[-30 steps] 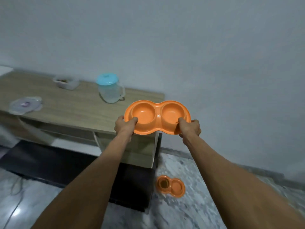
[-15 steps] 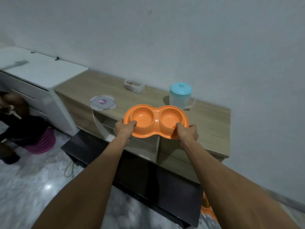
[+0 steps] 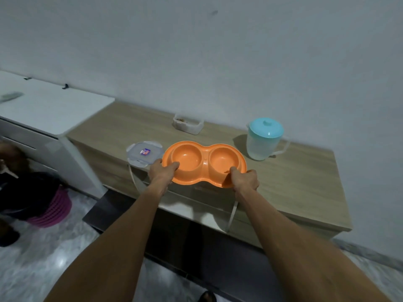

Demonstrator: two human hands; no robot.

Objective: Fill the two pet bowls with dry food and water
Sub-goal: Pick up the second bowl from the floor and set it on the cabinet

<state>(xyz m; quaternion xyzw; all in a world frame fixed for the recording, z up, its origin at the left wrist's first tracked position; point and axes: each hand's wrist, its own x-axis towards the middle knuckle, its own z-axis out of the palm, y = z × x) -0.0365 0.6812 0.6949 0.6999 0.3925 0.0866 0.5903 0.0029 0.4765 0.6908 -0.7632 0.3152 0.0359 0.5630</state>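
Observation:
An orange double pet bowl [image 3: 204, 162] with two hollow wells, both without contents, is held level over the front of a wooden cabinet top [image 3: 305, 182]. My left hand [image 3: 162, 172] grips its left end with the thumb inside the left well. My right hand [image 3: 245, 179] grips its right end the same way. Behind the bowl stands a translucent water jug [image 3: 263, 141] with a turquoise lid. A small clear food container [image 3: 188, 123] with brown bits inside sits by the wall, and its clear lid [image 3: 144, 153] lies just left of the bowl.
A white cabinet [image 3: 50, 107] adjoins the wooden one on the left. A pink basket [image 3: 54, 211] and a dark shape sit on the marble floor at the far left. A dark lower shelf runs under the cabinet. A white wall is close behind.
The view has swung right to left and closer to the cabinet. The bowl, held in both hands, now hovers over the cabinet top. The second orange bowl on the floor has left the view.

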